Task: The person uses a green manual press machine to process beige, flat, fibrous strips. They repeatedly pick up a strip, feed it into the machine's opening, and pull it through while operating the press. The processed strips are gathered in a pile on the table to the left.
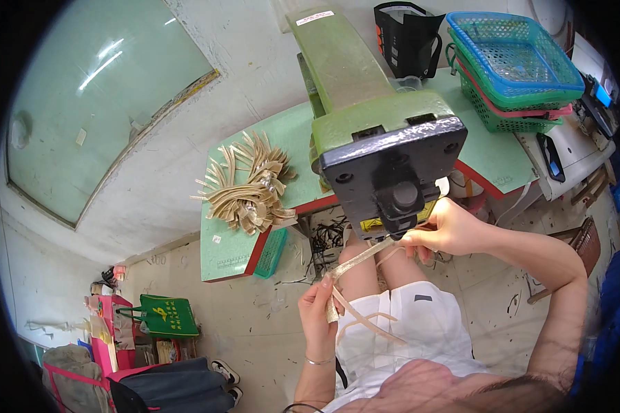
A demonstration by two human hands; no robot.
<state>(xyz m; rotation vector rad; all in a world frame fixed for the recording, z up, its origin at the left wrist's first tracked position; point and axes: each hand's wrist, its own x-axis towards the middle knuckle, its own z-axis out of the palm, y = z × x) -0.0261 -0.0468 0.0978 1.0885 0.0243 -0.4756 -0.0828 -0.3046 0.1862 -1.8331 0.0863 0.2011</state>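
Observation:
A green machine [351, 76] with a black square head [396, 168] stands at the table's edge in front of me. Under that head stretches a thin gold strap [358, 260], held between my two hands. My left hand [317, 310] is closed on its nearer part, and loose pale strap ends [372, 327] hang over my lap. Close against the right side of the head, my right hand [451, 230] pinches the strap's far end; its fingertips are partly hidden. Bundles of similar gold straps [251, 196] lie on the table to the left.
The green tabletop [231, 251] has a red edge. Stacked plastic baskets [517, 58], a black bag [406, 41] and a phone [550, 157] are at the right. Dark scraps [327, 237] litter the floor. A person's trousered legs [179, 387] and a green bag [167, 315] appear lower left.

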